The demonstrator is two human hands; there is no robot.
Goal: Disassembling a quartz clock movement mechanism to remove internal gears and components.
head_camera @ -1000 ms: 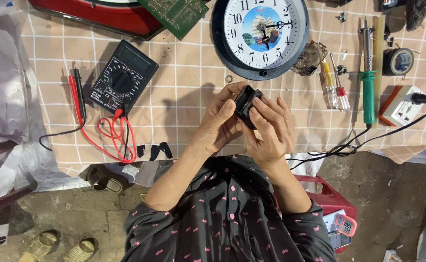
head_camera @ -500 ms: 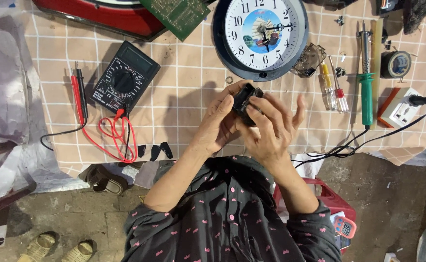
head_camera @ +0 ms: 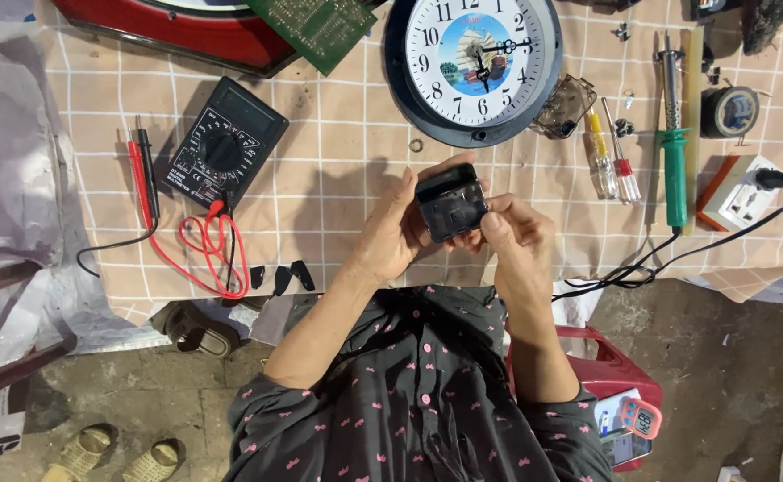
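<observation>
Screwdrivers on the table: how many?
2. A yellow-handled screwdriver and a red-handled screwdriver lie side by side, right of the wall clock and left of the green-handled soldering iron. More may be hidden off-frame.

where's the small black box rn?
Head view, centre: the small black box is held between left hand and right hand, just below the wall clock.

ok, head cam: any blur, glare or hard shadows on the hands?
Head view: sharp, no motion blur on left hand, right hand or the black module; light is even, with a soft shadow on the cloth left of the hands; no glare on the clock.
</observation>
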